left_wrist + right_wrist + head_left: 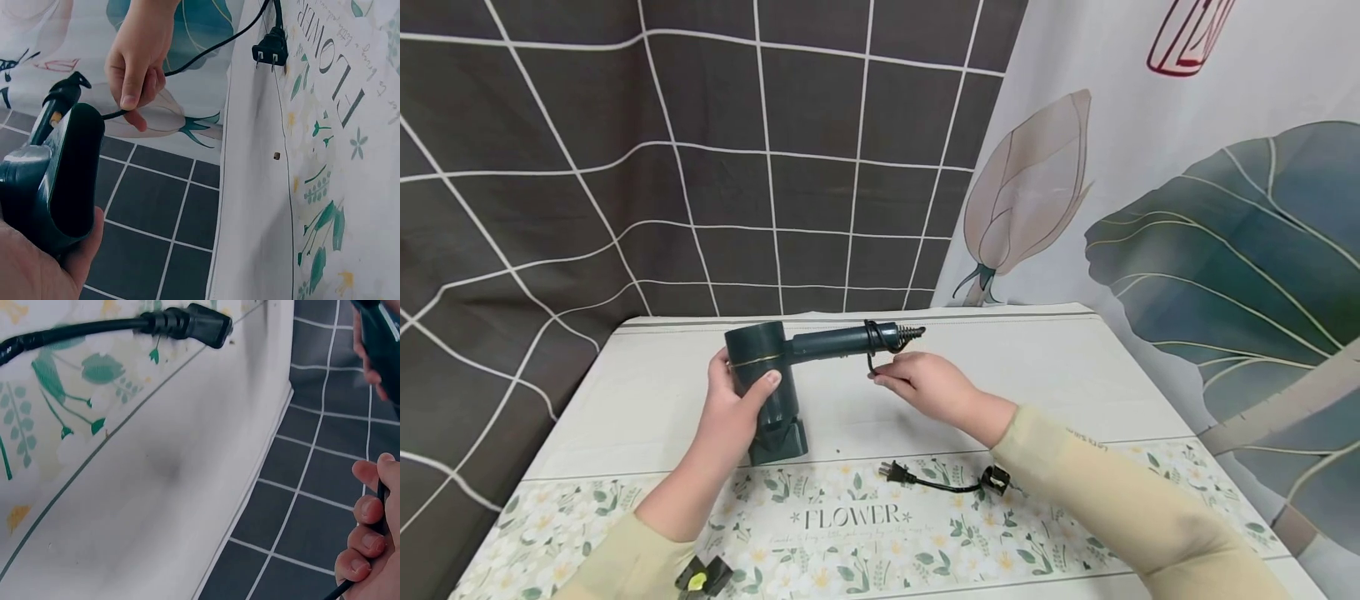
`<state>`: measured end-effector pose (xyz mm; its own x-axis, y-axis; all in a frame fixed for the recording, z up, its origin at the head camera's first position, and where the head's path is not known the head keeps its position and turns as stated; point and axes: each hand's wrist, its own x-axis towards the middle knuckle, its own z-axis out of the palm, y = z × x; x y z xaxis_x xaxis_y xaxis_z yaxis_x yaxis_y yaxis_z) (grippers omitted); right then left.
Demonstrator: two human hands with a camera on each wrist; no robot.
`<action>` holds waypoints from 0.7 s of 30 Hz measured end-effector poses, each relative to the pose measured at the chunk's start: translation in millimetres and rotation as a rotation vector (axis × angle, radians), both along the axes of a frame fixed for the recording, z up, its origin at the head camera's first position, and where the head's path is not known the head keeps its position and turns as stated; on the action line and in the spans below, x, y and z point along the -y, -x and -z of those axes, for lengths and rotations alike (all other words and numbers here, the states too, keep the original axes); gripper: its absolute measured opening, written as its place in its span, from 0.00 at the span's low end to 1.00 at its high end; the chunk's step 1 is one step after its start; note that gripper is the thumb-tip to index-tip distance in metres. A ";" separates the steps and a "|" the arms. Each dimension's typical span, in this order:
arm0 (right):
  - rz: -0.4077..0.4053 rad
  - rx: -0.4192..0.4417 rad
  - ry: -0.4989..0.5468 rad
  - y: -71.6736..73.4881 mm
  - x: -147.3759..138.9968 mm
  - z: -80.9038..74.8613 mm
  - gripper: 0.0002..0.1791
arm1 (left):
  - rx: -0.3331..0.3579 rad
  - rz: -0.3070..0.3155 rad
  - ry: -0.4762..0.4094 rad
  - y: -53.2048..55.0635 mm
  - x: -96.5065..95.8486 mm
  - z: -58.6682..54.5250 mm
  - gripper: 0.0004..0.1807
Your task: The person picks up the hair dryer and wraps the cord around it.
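My left hand grips a dark green hair dryer by its barrel, thumb across the front, held up over the table. The nozzle points down and the handle sticks out to the right. Black cord is looped around the handle's end near the coiled strain relief. Beside that end, my right hand pinches the cord between thumb and fingers; in the right wrist view the fingers curl around it. The two-pin plug lies on the table below, with a short length of cord showing.
The table carries a white cover with a floral band and the word FLOWER. Behind it hangs a dark grid-patterned curtain, and at the right a white curtain with large leaf prints. A small dark block with a yellow spot sits at the left sleeve.
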<state>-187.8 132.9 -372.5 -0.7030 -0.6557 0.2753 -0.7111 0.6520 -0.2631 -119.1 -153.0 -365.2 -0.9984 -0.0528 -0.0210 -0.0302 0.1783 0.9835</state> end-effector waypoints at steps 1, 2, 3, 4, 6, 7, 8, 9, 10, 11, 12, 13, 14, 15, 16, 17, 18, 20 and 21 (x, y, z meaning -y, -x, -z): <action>-0.007 -0.002 -0.004 -1.9 0.7 -0.9 0.14 | -0.001 -0.010 0.003 0.0 -0.6 -0.5 0.47; -0.012 0.001 -0.006 -3.9 1.5 -2.0 0.14 | -0.002 -0.017 0.000 0.1 -1.3 -0.9 0.48; -0.014 -0.001 -0.011 -6.0 2.3 -3.4 0.15 | -0.004 -0.023 -0.002 0.3 -2.1 -1.1 0.48; -0.015 -0.006 -0.017 -7.3 3.1 -3.6 0.15 | -0.004 -0.029 0.001 0.8 -2.7 -1.1 0.48; -0.017 -0.011 -0.029 -9.4 4.1 -4.0 0.15 | -0.002 -0.039 0.016 1.8 -4.1 -1.0 0.50; -0.018 -0.011 -0.033 -10.3 4.6 -4.3 0.15 | -0.001 -0.043 0.025 2.2 -4.6 -1.1 0.50; -0.021 -0.011 -0.037 -10.9 5.0 -4.1 0.15 | -0.001 -0.046 0.033 2.5 -5.1 -1.1 0.51; -0.024 -0.015 -0.042 -11.1 5.2 -3.5 0.15 | -0.002 -0.048 0.044 2.7 -5.3 -1.0 0.52; -0.029 -0.016 -0.044 -11.6 5.3 -3.2 0.15 | -0.002 -0.051 0.055 2.9 -5.5 -0.9 0.52; -0.030 -0.016 -0.048 -12.3 5.5 -3.3 0.15 | -0.004 -0.051 0.067 2.8 -5.7 -1.0 0.53; -0.033 -0.019 -0.052 -13.1 5.6 -3.5 0.15 | -0.007 -0.050 0.071 2.7 -5.9 -0.9 0.53; -0.034 -0.020 -0.053 -14.0 5.8 -4.0 0.15 | -0.009 -0.049 0.075 2.5 -6.0 -0.8 0.53; -0.037 -0.020 -0.053 -14.7 6.2 -4.1 0.15 | -0.011 -0.048 0.077 2.5 -6.3 -0.7 0.53; -0.038 -0.024 -0.055 -15.5 6.6 -4.4 0.14 | -0.011 -0.044 0.080 2.7 -6.5 -0.3 0.54; -0.039 -0.022 -0.058 -16.6 7.0 -4.9 0.15 | -0.010 -0.041 0.081 2.9 -6.7 -0.1 0.54; -0.037 -0.022 -0.065 -17.7 7.6 -5.1 0.15 | -0.007 -0.037 0.083 3.2 -6.9 0.2 0.54; -0.037 -0.020 -0.072 -18.8 8.3 -5.5 0.15 | -0.002 -0.033 0.080 3.4 -7.2 0.3 0.54; -0.034 -0.015 -0.087 -21.0 10.2 -5.8 0.15 | 0.008 -0.020 0.077 4.0 -8.1 0.6 0.54; -0.033 -0.015 -0.095 -22.2 11.2 -6.1 0.15 | 0.015 -0.013 0.076 4.2 -8.6 0.7 0.53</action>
<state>-165.6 121.7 -366.4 -0.6770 -0.7018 0.2216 -0.7359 0.6498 -0.1902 -123.3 -144.4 -365.8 -0.9972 -0.0676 -0.0310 -0.0471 0.2524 0.9665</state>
